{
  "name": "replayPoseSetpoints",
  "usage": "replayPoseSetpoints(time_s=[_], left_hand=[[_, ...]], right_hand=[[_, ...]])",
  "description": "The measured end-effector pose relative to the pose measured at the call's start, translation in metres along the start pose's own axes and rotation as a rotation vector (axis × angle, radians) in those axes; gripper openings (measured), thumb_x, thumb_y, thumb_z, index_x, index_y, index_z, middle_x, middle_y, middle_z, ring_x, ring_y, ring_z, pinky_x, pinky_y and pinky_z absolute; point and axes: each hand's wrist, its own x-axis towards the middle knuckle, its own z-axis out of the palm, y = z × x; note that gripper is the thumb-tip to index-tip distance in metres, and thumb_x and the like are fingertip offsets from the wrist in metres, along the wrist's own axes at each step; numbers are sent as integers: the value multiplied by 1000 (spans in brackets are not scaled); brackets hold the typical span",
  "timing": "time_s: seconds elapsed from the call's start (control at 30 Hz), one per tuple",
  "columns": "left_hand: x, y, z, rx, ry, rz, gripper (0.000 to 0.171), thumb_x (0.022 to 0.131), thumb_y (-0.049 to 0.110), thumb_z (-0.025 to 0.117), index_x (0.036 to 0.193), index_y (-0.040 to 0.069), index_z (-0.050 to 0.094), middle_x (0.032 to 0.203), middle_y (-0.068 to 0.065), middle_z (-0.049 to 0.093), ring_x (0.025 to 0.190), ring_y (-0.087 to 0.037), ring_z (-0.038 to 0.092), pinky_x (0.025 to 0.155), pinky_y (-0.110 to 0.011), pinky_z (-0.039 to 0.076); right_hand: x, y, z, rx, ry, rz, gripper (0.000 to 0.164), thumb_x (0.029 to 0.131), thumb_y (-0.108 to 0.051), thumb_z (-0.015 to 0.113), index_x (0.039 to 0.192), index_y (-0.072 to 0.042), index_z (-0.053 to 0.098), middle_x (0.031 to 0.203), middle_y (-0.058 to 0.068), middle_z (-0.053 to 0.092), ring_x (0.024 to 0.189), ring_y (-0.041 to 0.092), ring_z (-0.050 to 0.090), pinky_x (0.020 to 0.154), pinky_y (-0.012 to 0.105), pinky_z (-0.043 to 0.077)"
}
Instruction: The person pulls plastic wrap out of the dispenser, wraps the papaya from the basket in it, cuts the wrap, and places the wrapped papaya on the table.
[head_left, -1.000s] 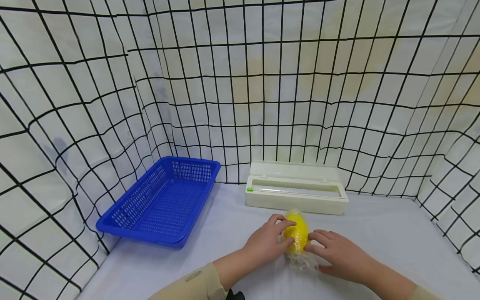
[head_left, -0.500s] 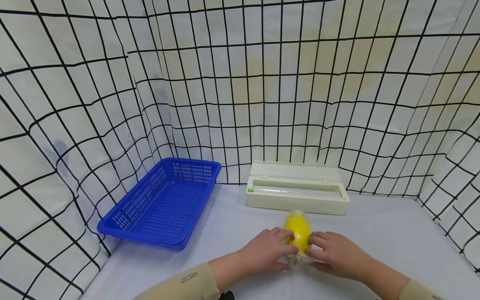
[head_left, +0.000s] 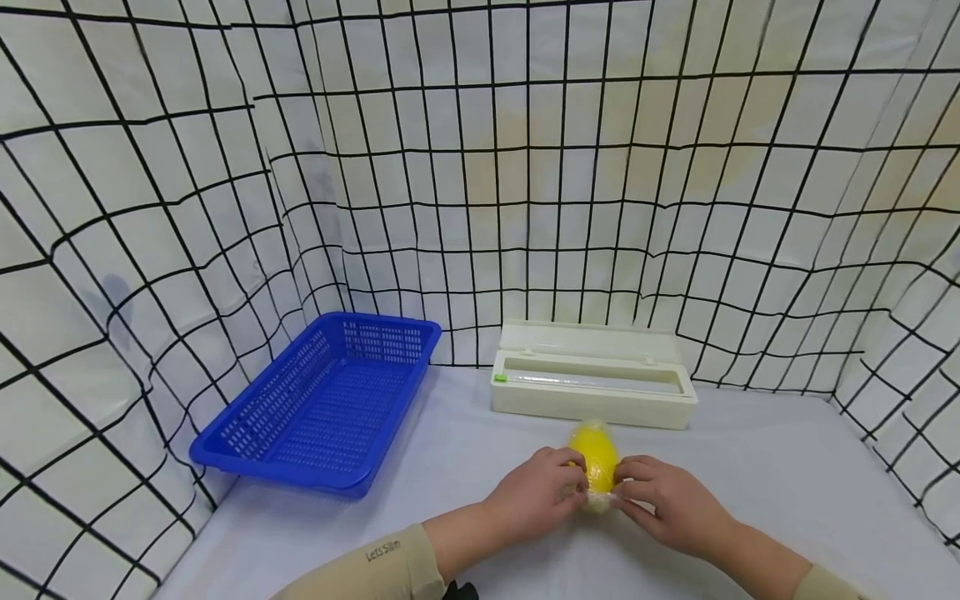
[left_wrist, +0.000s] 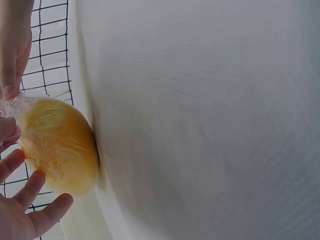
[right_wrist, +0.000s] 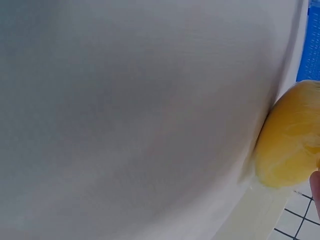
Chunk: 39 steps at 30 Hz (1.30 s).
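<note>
A smooth yellow oval fruit [head_left: 596, 454], wrapped in clear cling film [head_left: 599, 502], lies on the white-covered table in the head view. My left hand [head_left: 538, 496] is at its left side, pinching the gathered film at the near end between thumb and finger. In the left wrist view its other fingers spread along the fruit [left_wrist: 60, 145]. From the right, my right hand [head_left: 671, 504] pinches the film's other side with thumb and fingertips. Only a fingertip [right_wrist: 315, 185] of that hand shows in the right wrist view, beside the fruit.
Behind the fruit stands a white cling film dispenser [head_left: 592, 408] with its lid raised and a roll inside. A blue perforated basket [head_left: 273, 477] is at the left. Black grid mesh [head_left: 562, 208] over white sheeting surrounds the table [head_left: 795, 467].
Both hands have drawn in toward the near end of the fruit and now pinch the film there. The loose film that spread toward me is gathered closer against the fruit.
</note>
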Motion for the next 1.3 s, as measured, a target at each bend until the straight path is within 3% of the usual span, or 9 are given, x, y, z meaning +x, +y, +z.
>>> replayPoseSetpoints(time_s=[0.3, 0.47, 0.63, 0.83, 1.07, 1.3], left_hand=[[2, 2, -2, -103, 35, -44, 6, 97, 30, 64, 94, 28, 69, 117, 15, 58, 107, -5, 53, 95, -25, 47], [5, 6, 0, -49, 49, -75, 17, 88, 44, 74, 92, 29, 67, 113, 15, 55, 100, -4, 50, 83, -19, 48], [10, 12, 1, 16, 71, -89, 18, 90, 46, 71, 87, 28, 68, 107, 15, 56, 87, -5, 46, 71, -15, 44], [13, 13, -1, 50, 93, -63, 15, 95, 39, 66, 91, 24, 67, 106, 13, 61, 84, -6, 49, 75, -18, 46], [18, 2, -3, -98, 87, -114, 19, 90, 41, 71, 84, 26, 63, 99, 15, 59, 90, -5, 53, 82, -20, 48], [18, -12, -7, -207, 54, -57, 16, 87, 43, 74, 88, 28, 69, 101, 20, 59, 99, -2, 56, 91, -22, 47]], right_hand=[[0, 0, -4, 98, 57, 163, 11, 87, -21, 77, 91, -31, 73, 98, -20, 68, 96, 8, 66, 81, 38, 57], [1, 0, -6, 86, 21, 239, 8, 90, -26, 73, 91, -34, 72, 101, -20, 69, 98, 10, 67, 83, 39, 57], [2, -1, -6, 70, 18, 223, 4, 92, -29, 72, 89, -32, 72, 100, -17, 69, 96, 10, 67, 82, 39, 57], [3, -2, -8, 95, -24, 305, 7, 94, -34, 68, 91, -30, 74, 97, -18, 69, 93, 8, 66, 80, 38, 57], [4, -1, -3, 111, 25, 324, 5, 93, -32, 70, 93, -28, 73, 97, -17, 68, 83, 1, 62, 72, 29, 56], [9, -4, 1, 208, 18, 394, 5, 91, -27, 73, 94, -27, 69, 94, -18, 65, 87, 5, 61, 68, 24, 55]])
